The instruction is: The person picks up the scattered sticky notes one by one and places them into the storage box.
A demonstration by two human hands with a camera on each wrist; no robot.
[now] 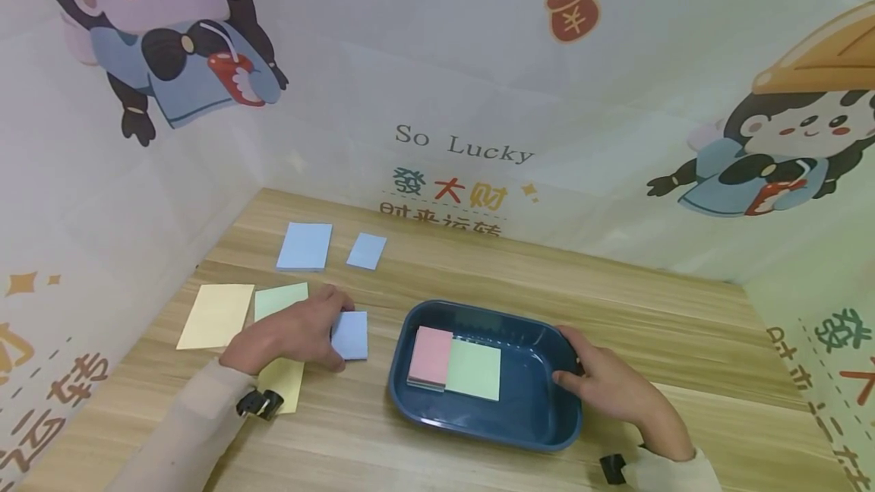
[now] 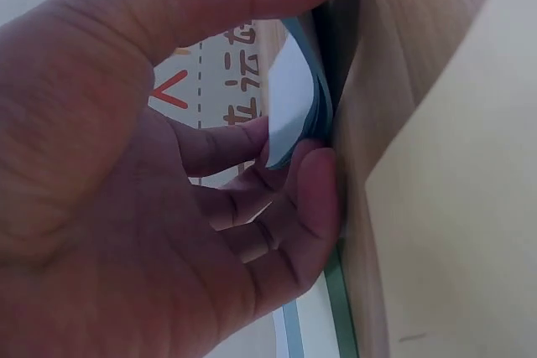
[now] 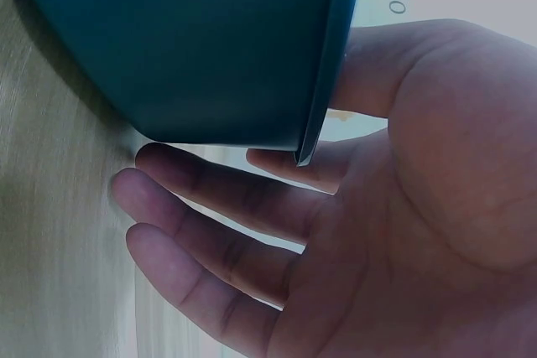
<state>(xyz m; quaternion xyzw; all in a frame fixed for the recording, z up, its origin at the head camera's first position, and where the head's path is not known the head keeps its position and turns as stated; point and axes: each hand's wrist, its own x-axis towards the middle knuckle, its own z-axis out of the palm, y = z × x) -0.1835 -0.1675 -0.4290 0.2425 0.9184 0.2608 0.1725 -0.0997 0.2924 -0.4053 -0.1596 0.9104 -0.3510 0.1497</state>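
Observation:
My left hand (image 1: 299,332) grips a small blue sticky note pad (image 1: 352,336) over the table, left of the tray. In the left wrist view the pad's sheets (image 2: 295,98) bow between thumb and fingertips. A dark blue tray (image 1: 529,412) stands in the middle. Its right end is held by my right hand (image 1: 608,382), thumb over the rim and the other fingers along the outside wall. Inside the tray, a pink pad (image 1: 431,354) sits at the left, beside a light green pad (image 1: 475,370) that it partly overlaps.
Two blue pads, a larger one (image 1: 304,246) and a smaller one (image 1: 367,250), lie at the back left. A cream pad (image 1: 216,316), a green pad (image 1: 282,298) and a yellow pad (image 1: 290,386) lie around my left forearm, partly covered. Printed cloth walls (image 1: 437,82) enclose the wooden table (image 1: 656,325).

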